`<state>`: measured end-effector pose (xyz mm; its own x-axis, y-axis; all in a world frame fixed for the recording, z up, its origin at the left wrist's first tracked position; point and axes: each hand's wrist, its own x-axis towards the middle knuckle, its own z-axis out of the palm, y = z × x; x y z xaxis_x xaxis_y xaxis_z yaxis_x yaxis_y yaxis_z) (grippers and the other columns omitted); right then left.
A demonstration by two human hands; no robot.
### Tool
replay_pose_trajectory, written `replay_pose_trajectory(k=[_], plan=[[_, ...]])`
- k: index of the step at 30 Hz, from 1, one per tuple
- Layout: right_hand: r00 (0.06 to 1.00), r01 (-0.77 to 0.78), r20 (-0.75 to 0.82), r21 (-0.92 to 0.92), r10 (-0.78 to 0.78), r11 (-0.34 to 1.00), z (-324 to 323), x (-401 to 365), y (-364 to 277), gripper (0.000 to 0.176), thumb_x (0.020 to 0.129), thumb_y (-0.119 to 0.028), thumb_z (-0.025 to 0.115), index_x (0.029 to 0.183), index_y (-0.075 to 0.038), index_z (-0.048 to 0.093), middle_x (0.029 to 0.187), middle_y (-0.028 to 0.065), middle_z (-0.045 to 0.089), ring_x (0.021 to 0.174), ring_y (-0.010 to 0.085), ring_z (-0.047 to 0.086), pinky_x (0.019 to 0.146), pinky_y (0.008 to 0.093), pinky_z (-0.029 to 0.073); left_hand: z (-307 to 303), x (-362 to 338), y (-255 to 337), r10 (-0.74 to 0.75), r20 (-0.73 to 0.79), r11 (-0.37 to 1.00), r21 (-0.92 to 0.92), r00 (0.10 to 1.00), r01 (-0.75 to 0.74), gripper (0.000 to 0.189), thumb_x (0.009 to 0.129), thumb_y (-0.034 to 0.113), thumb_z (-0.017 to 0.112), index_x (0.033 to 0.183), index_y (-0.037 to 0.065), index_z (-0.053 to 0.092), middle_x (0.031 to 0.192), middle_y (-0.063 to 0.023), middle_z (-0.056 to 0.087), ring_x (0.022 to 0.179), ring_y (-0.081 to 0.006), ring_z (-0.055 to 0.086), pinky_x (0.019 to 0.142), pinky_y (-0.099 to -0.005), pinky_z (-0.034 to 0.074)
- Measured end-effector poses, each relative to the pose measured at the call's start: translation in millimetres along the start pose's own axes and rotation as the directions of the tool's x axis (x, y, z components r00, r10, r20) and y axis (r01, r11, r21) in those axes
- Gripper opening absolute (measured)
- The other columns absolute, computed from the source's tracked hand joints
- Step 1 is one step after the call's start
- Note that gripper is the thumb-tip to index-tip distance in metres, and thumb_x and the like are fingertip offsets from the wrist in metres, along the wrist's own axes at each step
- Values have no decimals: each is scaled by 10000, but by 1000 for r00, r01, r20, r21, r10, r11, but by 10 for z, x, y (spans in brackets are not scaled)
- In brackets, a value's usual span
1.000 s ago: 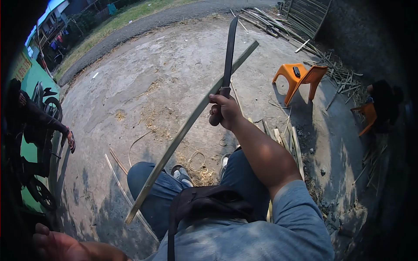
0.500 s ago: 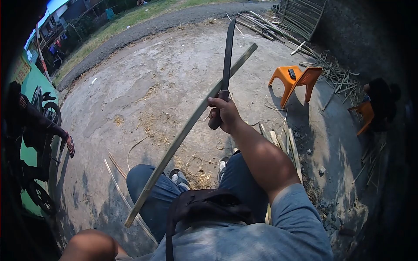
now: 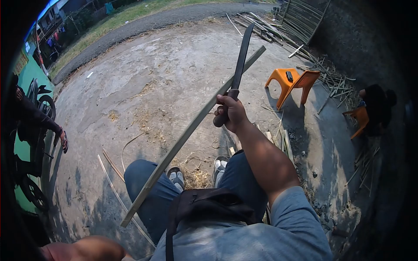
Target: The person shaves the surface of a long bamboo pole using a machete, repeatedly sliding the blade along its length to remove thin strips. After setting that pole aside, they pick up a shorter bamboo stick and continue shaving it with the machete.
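Note:
My right hand [image 3: 230,113] is shut on the handle of a long dark machete [image 3: 241,54], whose blade points up and away from me. A long bamboo strip [image 3: 183,141] runs diagonally from beside my left knee up to the blade and crosses just behind my right hand. It lies over my left thigh, which is in blue jeans. Only my bare left arm [image 3: 87,250] shows at the bottom left edge; the hand itself is out of frame. I am seated, with my sandalled feet on the concrete.
An orange plastic chair [image 3: 289,82] with a dark object on its seat stands ahead right. A person in black [image 3: 376,106] sits farther right. Bamboo poles [image 3: 270,21] lie at the back, split strips [image 3: 283,139] by my right leg. Another person and a motorbike [image 3: 30,117] are at left.
My right hand with the machete has shifted slightly right and the blade now tilts right. My left hand has dropped out of view; only the arm remains at the bottom left.

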<state>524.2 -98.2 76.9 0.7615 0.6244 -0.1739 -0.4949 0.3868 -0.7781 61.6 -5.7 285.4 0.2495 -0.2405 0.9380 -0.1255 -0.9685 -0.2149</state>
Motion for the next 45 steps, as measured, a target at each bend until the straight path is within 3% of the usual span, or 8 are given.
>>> replay_pose_trajectory(k=[3,7,9,15,28,33,39,45], plan=[[999,-20,26,9,20,1000,-61,39,31,257,903,-143,740,1068,-71,557,950,72,594,629,128,533,620,341,489,188,-459,-64,-414,225,908,38,882,416,734,972,640,571,1410,57,493,1216,-182,579,1026,-315,591,858,-422,490],[1000,-17,16,-22,18,1000,-41,-37,12,243,907,-142,742,1062,-75,566,924,50,596,609,121,531,627,343,487,646,-1205,-300,-605,725,708,300,330,639,805,737,471,897,1312,25,553,1187,-159,617,1044,-352,638,893,-452,526],[1000,-26,10,-33,26,999,4,-80,-14,228,910,-140,741,1055,-76,578,916,44,603,597,118,532,636,339,488,591,-1669,-272,-638,762,562,363,110,744,817,665,360,944,1295,10,558,1205,-173,617,1042,-334,653,881,-436,538],[999,-30,36,-23,30,999,99,-78,41,225,918,-138,739,1071,-80,584,924,43,611,600,117,542,650,342,496,432,-2203,-66,-747,658,287,450,-97,846,603,671,233,921,1136,18,603,976,-140,673,839,-278,690,749,-402,558],[984,-23,149,-439,98,898,288,72,376,285,919,-231,771,1069,-34,631,839,82,699,598,111,578,556,286,473,126,-2557,440,-924,382,276,606,31,747,326,836,321,738,940,31,632,740,-210,655,697,-436,678,648,-517,532],[951,305,310,-931,-10,199,-6,73,365,315,867,-340,779,1018,-71,716,861,120,723,799,268,708,736,405,564,161,-2535,503,-931,364,279,650,33,707,313,849,339,715,883,38,635,747,-225,666,701,-458,672,647,-527,528],[744,665,614,-645,263,-376,121,-318,260,179,888,-302,699,992,-161,740,900,126,739,892,349,718,787,475,568,356,-2355,554,-942,334,252,651,28,716,317,862,343,699,810,40,623,699,-224,637,695,-469,657,640,-548,508],[921,358,333,-928,201,-103,-7,-92,132,266,916,-331,713,1114,-154,730,1035,145,752,986,344,714,855,458,560,361,-2574,522,-943,329,262,635,52,727,317,866,349,691,814,44,624,695,-225,633,704,-477,653,634,-557,497]])
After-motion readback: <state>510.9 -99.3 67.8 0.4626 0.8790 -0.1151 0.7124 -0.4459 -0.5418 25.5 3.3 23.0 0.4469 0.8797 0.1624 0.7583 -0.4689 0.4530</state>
